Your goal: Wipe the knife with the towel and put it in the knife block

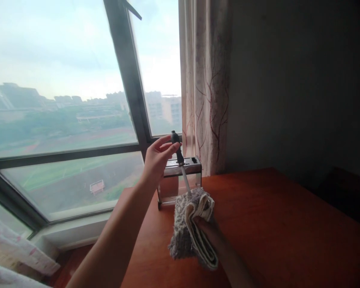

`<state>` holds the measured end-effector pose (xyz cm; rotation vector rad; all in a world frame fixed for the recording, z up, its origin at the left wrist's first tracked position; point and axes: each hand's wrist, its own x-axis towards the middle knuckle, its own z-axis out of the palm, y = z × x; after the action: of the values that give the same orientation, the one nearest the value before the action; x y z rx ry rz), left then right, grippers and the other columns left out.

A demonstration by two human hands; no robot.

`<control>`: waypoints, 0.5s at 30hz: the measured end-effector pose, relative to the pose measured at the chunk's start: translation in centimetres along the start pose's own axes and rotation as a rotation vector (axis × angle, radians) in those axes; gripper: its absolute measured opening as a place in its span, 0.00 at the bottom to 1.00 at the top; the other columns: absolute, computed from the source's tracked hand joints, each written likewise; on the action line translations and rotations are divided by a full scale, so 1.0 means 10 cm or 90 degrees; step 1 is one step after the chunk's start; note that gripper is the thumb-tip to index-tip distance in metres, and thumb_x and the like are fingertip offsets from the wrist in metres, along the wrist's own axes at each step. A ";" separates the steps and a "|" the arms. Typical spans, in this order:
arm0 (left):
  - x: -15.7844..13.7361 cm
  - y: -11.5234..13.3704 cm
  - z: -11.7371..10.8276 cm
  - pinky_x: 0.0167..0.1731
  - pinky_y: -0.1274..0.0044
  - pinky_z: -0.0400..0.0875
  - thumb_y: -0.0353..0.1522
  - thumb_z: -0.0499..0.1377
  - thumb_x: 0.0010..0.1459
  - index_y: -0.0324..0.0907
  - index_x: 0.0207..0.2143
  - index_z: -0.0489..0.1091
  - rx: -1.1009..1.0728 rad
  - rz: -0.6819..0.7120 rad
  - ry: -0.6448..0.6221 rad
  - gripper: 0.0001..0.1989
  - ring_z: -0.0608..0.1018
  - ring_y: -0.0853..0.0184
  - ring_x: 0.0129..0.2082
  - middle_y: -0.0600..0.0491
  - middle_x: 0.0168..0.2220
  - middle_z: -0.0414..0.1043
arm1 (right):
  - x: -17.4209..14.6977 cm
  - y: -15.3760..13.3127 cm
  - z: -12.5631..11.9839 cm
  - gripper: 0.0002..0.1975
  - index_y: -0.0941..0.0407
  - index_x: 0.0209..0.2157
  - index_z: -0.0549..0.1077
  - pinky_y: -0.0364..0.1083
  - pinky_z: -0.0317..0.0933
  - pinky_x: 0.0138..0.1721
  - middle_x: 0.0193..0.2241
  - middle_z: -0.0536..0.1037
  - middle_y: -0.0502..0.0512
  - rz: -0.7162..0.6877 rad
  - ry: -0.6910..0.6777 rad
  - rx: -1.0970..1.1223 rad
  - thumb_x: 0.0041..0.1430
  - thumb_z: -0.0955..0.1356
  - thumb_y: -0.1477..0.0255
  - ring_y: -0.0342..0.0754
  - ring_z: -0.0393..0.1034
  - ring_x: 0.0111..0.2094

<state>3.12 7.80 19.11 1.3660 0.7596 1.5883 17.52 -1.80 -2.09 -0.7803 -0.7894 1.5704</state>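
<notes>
- The knife, black handle up and pale blade down, sits at frame centre, its tip buried in the folded cloth.
- My left hand pinches the handle with its fingertips; a firmer grip would steady it.
- My right hand bunches the cloth around the blade; I should keep fingers behind the edge.
- Behind stands a metal holder on the red surface, below the window.

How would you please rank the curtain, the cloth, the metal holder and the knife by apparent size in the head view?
1. Curtain
2. Cloth, though nearness to the camera enlarges it
3. Metal holder
4. Knife
</notes>
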 end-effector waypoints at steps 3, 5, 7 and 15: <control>0.14 0.18 0.04 0.30 0.77 0.69 0.34 0.68 0.47 0.38 0.45 0.72 -0.003 0.028 -0.026 0.22 0.79 0.66 0.31 0.48 0.33 0.80 | 0.06 0.08 -0.05 0.20 0.55 0.42 0.74 0.53 0.67 0.40 0.36 0.81 0.56 -0.008 0.038 0.007 0.46 0.76 0.65 0.56 0.75 0.36; 0.24 0.30 0.05 0.33 0.75 0.71 0.33 0.67 0.49 0.37 0.45 0.72 -0.013 0.051 -0.039 0.20 0.79 0.66 0.32 0.48 0.33 0.79 | 0.10 0.11 -0.06 0.20 0.55 0.43 0.74 0.54 0.67 0.39 0.37 0.81 0.58 -0.009 0.050 0.011 0.47 0.75 0.65 0.57 0.75 0.37; 0.35 0.42 0.06 0.34 0.75 0.71 0.32 0.65 0.51 0.38 0.45 0.71 -0.012 0.087 -0.039 0.18 0.79 0.66 0.32 0.48 0.34 0.79 | 0.13 0.12 -0.05 0.20 0.54 0.44 0.74 0.54 0.67 0.41 0.39 0.81 0.58 -0.004 0.056 0.000 0.47 0.75 0.65 0.58 0.75 0.39; 0.72 0.74 0.11 0.36 0.72 0.68 0.29 0.59 0.57 0.40 0.47 0.71 0.051 0.244 -0.056 0.14 0.78 0.62 0.38 0.47 0.39 0.76 | 0.10 0.11 0.04 0.18 0.55 0.43 0.75 0.56 0.65 0.44 0.39 0.81 0.56 0.023 0.027 -0.042 0.49 0.74 0.65 0.58 0.75 0.40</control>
<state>2.47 11.06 28.99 1.7052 0.5347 1.7892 16.45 -0.98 -2.89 -0.8769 -0.8028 1.5619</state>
